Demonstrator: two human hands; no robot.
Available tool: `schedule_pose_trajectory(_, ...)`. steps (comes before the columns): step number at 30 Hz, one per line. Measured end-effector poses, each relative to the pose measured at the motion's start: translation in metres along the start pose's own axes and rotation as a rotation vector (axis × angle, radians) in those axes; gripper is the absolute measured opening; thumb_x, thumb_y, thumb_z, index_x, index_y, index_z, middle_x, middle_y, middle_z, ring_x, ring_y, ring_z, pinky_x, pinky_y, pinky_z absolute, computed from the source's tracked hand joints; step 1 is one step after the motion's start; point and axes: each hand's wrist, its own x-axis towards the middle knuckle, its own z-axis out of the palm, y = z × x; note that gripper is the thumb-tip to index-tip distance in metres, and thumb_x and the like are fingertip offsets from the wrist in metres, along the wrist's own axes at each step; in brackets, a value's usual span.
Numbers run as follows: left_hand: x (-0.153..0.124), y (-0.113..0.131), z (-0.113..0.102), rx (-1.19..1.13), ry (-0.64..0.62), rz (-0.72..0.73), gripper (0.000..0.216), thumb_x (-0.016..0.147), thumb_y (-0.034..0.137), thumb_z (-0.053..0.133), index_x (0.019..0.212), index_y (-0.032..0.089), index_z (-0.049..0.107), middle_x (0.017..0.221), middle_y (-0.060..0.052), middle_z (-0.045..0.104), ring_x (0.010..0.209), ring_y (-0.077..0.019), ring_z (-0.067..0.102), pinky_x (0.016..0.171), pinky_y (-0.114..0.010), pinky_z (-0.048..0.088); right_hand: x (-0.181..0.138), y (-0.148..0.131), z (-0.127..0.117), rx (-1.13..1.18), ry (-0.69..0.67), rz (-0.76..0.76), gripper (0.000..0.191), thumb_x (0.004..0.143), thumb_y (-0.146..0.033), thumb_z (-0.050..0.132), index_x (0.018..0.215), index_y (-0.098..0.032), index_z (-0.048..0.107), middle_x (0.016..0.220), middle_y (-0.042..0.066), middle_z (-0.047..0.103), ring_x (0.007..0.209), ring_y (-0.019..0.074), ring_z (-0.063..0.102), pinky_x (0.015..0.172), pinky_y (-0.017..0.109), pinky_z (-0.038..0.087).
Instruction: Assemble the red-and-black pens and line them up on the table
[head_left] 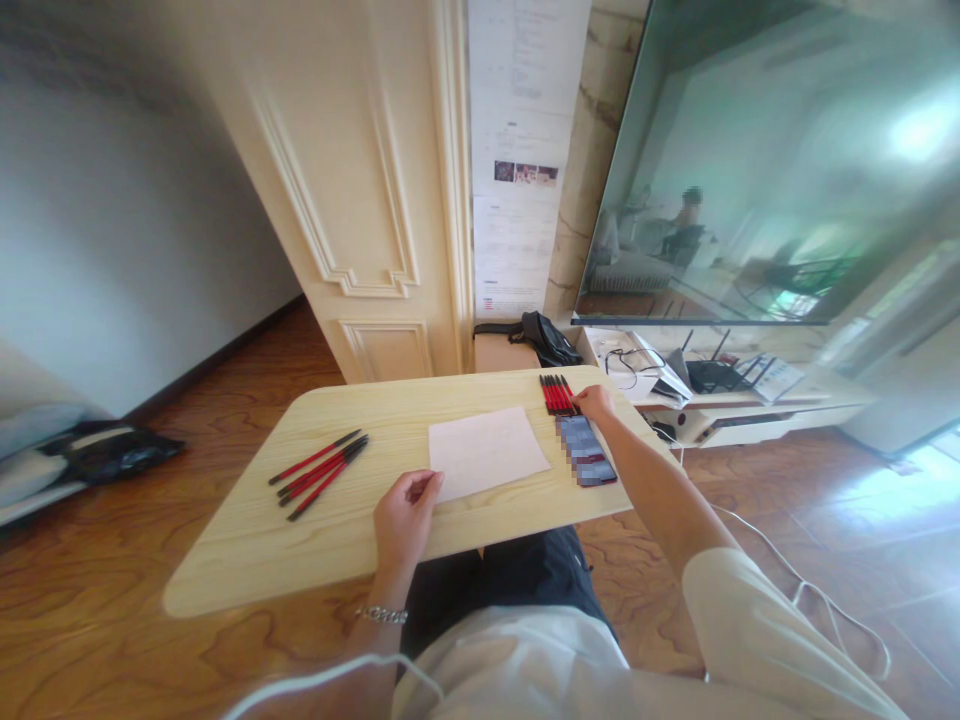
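Observation:
A sheet of white paper (487, 452) lies on the light wooden table (247, 560). My left hand (407, 510) is at the paper's near left corner, its fingers curled and the thumb close to them; whatever may be between them is hidden. At the far right of the table, my right hand (595, 402) has its fingers closed at the right end of a row of red and black pens (556, 396), apparently pinching the outermost pen. Just below that row lies a phone (586, 450), its screen partly blurred. Several more red and black pens (319, 475) lie loosely together on the left.
Behind the table, a black bag (547, 338) rests on a box beside a panelled door (352, 180). A low white cabinet (757, 428) with cables and a router (712, 376) stands at right under a large screen (750, 180). A white cable (795, 570) trails across the floor.

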Motion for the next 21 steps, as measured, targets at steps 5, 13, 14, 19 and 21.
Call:
schedule_pose_trajectory(5, -0.001, -0.001, -0.001, -0.011, -0.005, -0.011, 0.033, 0.074, 0.051, 0.063, 0.086, 0.02, 0.067, 0.08, -0.005, 0.072, 0.075, -0.0208, 0.067, 0.074, -0.032, 0.053, 0.0, -0.001, 0.002, -0.002, 0.008, -0.018, 0.026, 0.074, -0.035, 0.067, 0.083, -0.012, 0.075, 0.081, 0.014, 0.071, 0.081, 0.0217, 0.065, 0.072, 0.027, 0.045)
schedule_pose_trajectory(13, 0.0, 0.002, -0.001, -0.023, -0.013, -0.018, 0.032, 0.075, 0.048, 0.063, 0.087, 0.019, 0.067, 0.082, -0.005, 0.072, 0.075, -0.0205, 0.067, 0.073, -0.031, 0.052, -0.003, -0.004, 0.002, -0.007, 0.011, -0.035, 0.023, 0.072, -0.034, 0.068, 0.082, -0.014, 0.075, 0.08, 0.012, 0.072, 0.079, 0.0202, 0.065, 0.069, 0.025, 0.044)
schedule_pose_trajectory(14, 0.0, 0.001, -0.001, -0.03, -0.016, -0.017, 0.032, 0.075, 0.048, 0.063, 0.088, 0.019, 0.067, 0.082, -0.006, 0.072, 0.075, -0.0205, 0.067, 0.073, -0.031, 0.052, -0.004, -0.004, 0.002, -0.008, 0.01, -0.033, 0.024, 0.072, -0.035, 0.068, 0.082, -0.014, 0.075, 0.08, 0.011, 0.072, 0.079, 0.0204, 0.065, 0.069, 0.025, 0.044)
schedule_pose_trajectory(19, 0.0, -0.004, -0.015, 0.035, 0.008, 0.025, 0.031, 0.079, 0.046, 0.06, 0.091, 0.019, 0.067, 0.087, -0.006, 0.072, 0.079, -0.0199, 0.067, 0.075, -0.03, 0.052, -0.005, -0.005, -0.003, -0.015, -0.022, -0.04, 0.034, 0.074, -0.043, 0.063, 0.082, -0.012, 0.075, 0.078, 0.014, 0.071, 0.077, 0.0238, 0.064, 0.067, 0.029, 0.043)
schedule_pose_trajectory(21, 0.005, -0.007, -0.031, 0.122, 0.019, 0.066, 0.029, 0.081, 0.043, 0.058, 0.093, 0.019, 0.067, 0.091, -0.007, 0.071, 0.081, -0.0194, 0.066, 0.076, -0.03, 0.051, -0.005, -0.005, -0.004, 0.001, 0.037, -0.029, 0.039, 0.074, -0.047, 0.062, 0.083, -0.012, 0.075, 0.08, 0.015, 0.071, 0.077, 0.025, 0.064, 0.067, 0.031, 0.043)
